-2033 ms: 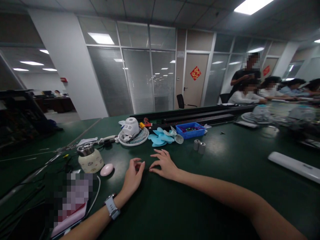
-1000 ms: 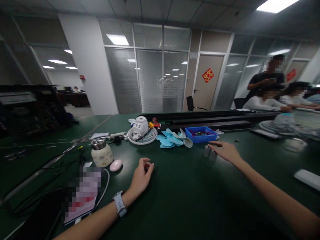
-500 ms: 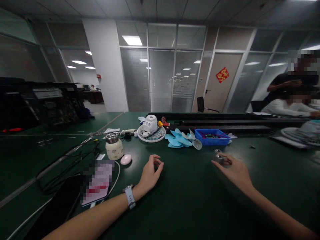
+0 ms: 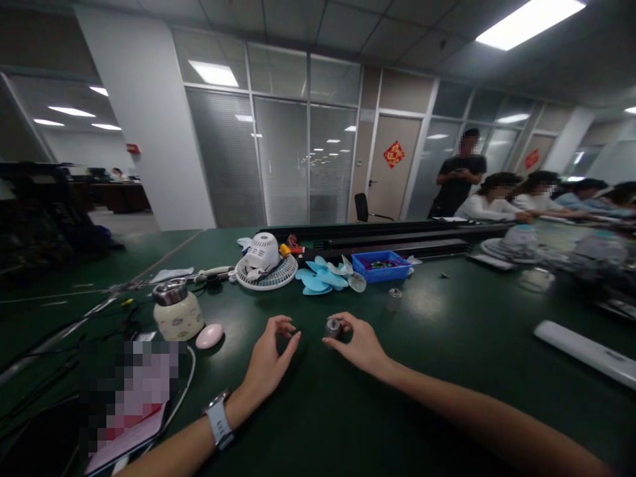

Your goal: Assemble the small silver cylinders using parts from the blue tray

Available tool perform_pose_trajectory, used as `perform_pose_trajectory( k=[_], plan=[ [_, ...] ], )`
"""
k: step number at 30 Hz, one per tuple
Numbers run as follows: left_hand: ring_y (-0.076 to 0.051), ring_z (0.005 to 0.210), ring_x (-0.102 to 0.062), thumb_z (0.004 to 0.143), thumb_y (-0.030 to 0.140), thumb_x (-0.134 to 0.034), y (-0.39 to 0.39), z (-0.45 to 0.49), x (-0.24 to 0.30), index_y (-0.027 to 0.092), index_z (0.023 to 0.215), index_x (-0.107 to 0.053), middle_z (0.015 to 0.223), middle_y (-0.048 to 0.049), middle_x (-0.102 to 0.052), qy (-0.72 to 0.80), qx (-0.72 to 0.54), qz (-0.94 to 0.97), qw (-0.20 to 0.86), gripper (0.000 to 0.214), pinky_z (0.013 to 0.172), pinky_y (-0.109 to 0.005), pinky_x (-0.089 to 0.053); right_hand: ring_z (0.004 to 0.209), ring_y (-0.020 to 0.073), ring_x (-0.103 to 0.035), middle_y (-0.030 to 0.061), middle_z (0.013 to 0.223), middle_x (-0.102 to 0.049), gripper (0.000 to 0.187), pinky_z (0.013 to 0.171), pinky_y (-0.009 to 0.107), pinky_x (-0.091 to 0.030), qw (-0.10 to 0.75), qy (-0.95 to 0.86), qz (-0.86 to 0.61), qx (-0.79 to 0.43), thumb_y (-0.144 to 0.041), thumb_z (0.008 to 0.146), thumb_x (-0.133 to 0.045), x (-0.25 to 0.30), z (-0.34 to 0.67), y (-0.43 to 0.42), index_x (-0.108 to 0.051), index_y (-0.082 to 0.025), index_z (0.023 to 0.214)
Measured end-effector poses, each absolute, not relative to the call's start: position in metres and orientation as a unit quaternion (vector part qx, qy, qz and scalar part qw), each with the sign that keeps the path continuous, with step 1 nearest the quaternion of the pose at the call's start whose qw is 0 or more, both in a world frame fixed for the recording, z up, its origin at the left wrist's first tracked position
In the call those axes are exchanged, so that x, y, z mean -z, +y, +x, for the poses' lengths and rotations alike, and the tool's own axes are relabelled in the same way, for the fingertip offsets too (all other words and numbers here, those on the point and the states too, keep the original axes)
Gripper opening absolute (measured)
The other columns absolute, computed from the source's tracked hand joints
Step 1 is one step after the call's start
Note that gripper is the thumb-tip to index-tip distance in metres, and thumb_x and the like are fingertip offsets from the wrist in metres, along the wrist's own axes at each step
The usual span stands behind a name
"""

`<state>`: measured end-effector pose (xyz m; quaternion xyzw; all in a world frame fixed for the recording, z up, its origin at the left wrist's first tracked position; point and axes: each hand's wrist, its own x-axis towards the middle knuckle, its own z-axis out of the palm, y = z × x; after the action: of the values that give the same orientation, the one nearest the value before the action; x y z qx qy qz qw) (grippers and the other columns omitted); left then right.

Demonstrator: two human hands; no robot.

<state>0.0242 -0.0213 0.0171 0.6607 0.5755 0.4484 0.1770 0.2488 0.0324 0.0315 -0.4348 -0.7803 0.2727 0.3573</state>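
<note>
A small grey metal cylinder, with a dark spot in its top, is gripped between the thumb and fingers of my right hand. Facing it across a short gap is my left hand, holding nothing, its fingers curved and thumb apart. A second small metal cylinder stands upright on the green table, beyond my right hand. Light-blue fan blades lie behind both hands, next to a blue bin of small parts.
To the left are a cream jar, a pink oval object, a phone and cables. A white fan body rests on its round grille at the back. On the right lies a long white piece; several people sit beyond, one stands.
My right hand has brought one metal cylinder inward, closer to my left hand, leaving the other standing on the table. My view has turned to the right.
</note>
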Motion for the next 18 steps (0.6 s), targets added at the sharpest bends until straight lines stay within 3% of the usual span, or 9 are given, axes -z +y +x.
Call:
perform_pose_trajectory(
  k=[5, 13, 18],
  plan=[
    [-0.021, 0.090, -0.062, 0.088, 0.046, -0.052, -0.018, 0.022, -0.014, 0.021, 0.116, -0.043, 0.104, -0.0061, -0.064, 0.583, -0.440, 0.657, 0.184, 0.039, 0.073, -0.036, -0.049, 0.093, 0.0186, -0.065, 0.0014, 0.103, -0.070, 0.046, 0.086, 0.035, -0.051, 0.342, -0.804, -0.405, -0.269, -0.040, 0.073, -0.075, -0.034, 0.252, 0.032, -0.061, -0.023, 0.113],
    [-0.020, 0.105, -0.063, 0.087, 0.040, -0.059, -0.023, 0.032, -0.031, 0.023, 0.117, -0.045, 0.111, -0.0055, -0.068, 0.532, -0.498, 0.658, 0.192, 0.037, 0.091, -0.039, -0.047, 0.090, 0.0198, -0.064, 0.0009, 0.104, -0.070, 0.050, 0.085, 0.035, -0.047, 0.338, -0.841, -0.340, -0.251, -0.034, 0.073, -0.075, -0.027, 0.217, 0.038, -0.060, -0.026, 0.120],
    [-0.018, 0.100, -0.067, 0.084, 0.034, -0.064, -0.020, 0.044, -0.041, 0.025, 0.118, -0.045, 0.100, -0.0014, -0.074, 0.506, -0.506, 0.657, 0.238, 0.040, 0.095, -0.038, -0.046, 0.090, 0.0205, -0.063, 0.0018, 0.100, -0.069, 0.052, 0.085, 0.036, -0.046, 0.349, -0.838, -0.337, -0.249, -0.032, 0.075, -0.073, -0.020, 0.212, 0.033, -0.053, -0.023, 0.122]
  ],
)
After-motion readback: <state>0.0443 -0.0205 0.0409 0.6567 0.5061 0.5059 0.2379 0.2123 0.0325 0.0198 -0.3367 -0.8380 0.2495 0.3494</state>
